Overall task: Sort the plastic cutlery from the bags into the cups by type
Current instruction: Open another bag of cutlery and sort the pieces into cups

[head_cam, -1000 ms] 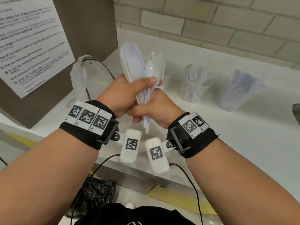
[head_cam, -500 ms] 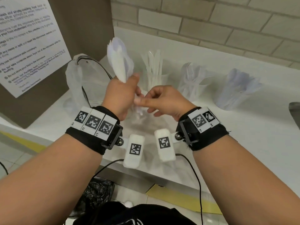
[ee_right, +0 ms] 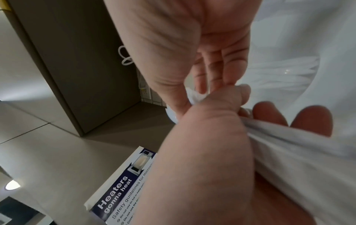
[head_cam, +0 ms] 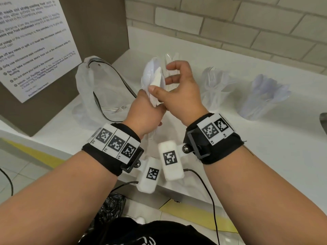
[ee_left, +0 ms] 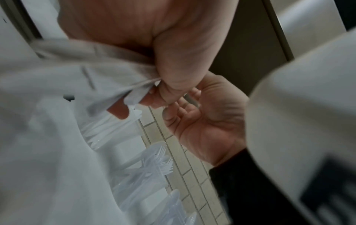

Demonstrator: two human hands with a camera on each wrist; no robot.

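My left hand [head_cam: 150, 105] grips a bundle of white plastic cutlery [head_cam: 153, 75] upright above the white counter [head_cam: 265, 147], spoon bowls on top. My right hand [head_cam: 160, 78] is at the bundle's top, its thumb [head_cam: 152, 89] pressed on one white piece and its fingers curled round behind. The right wrist view shows the right hand's fingers [ee_right: 213, 76] and thumb closing on white plastic beside the left thumb [ee_right: 221, 99]. Three clear cups stand behind: knives [head_cam: 172, 56], forks [head_cam: 215, 85], spoons [head_cam: 265, 98]. A plastic bag [head_cam: 93, 89] lies at the left.
A grey cabinet [head_cam: 99, 23] with a printed notice [head_cam: 31, 45] stands on the left. A black cable [head_cam: 113, 75] runs over the bag. The brick wall [head_cam: 230, 20] backs the counter. A black bag [head_cam: 111, 207] lies on the floor below the counter's front edge.
One second ago both hands held the bundle low down. The right hand let go, then rose to the bundle's top and set its thumb on one piece. The left hand tilted the bundle.
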